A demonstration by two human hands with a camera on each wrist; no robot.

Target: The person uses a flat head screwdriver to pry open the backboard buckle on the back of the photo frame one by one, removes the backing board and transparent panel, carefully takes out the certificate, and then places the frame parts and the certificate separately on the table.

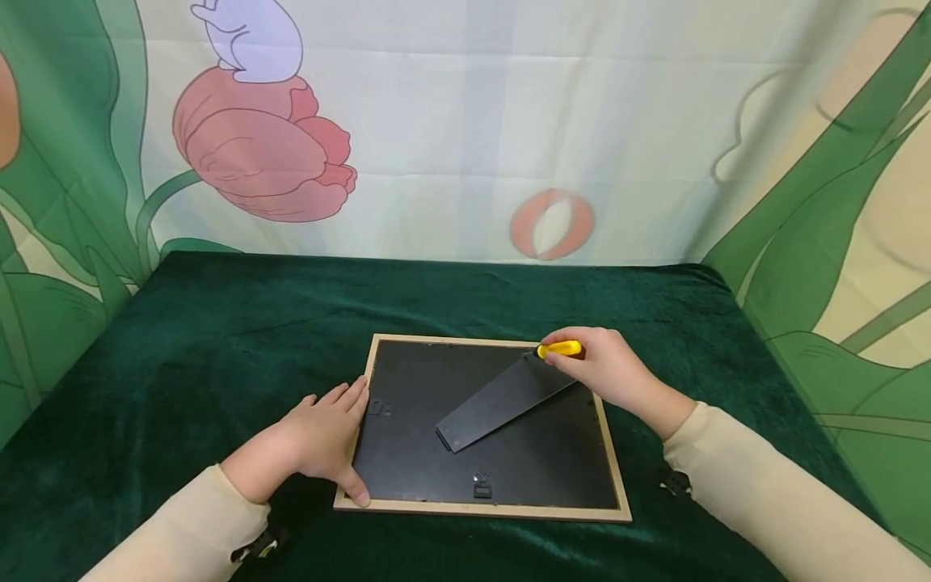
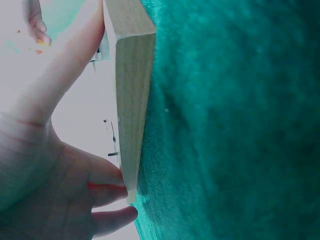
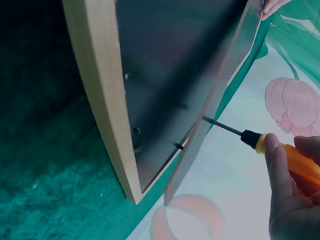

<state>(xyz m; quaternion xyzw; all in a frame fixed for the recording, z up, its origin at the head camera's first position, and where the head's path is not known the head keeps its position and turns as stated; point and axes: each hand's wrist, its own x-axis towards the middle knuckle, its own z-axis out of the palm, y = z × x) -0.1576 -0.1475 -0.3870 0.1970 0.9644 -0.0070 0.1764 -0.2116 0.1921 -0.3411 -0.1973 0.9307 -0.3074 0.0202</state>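
I have the picture frame (image 1: 482,505) lying face down near the front edge of the table (image 1: 182,339), about midway between its left and right edges, with its black backing board (image 1: 553,453) turned up and the easel stand (image 1: 502,402) lying slantwise across it. My left hand (image 1: 323,436) rests flat against the frame's left side, fingers straight along the wooden rail and the thumb down by the front left corner, pressing to keep it from sliding rather than gripping it. My right hand (image 1: 611,368) is closed around the yellow handle of a small screwdriver (image 1: 560,349), held near the frame's far right corner. In the right wrist view the dark shaft (image 3: 223,126) reaches in toward the inner edge of the rail, where small metal tabs (image 3: 178,146) hold the backing down; whether the tip already touches one I cannot tell, because the stand hides it. I judge that I am at the step of prying or turning these retaining tabs, working at the far right one. The next move calls for setting the tip squarely under or against the tab, levering gently so the blade does not slip onto the board, and keeping my left hand firm on the rail.
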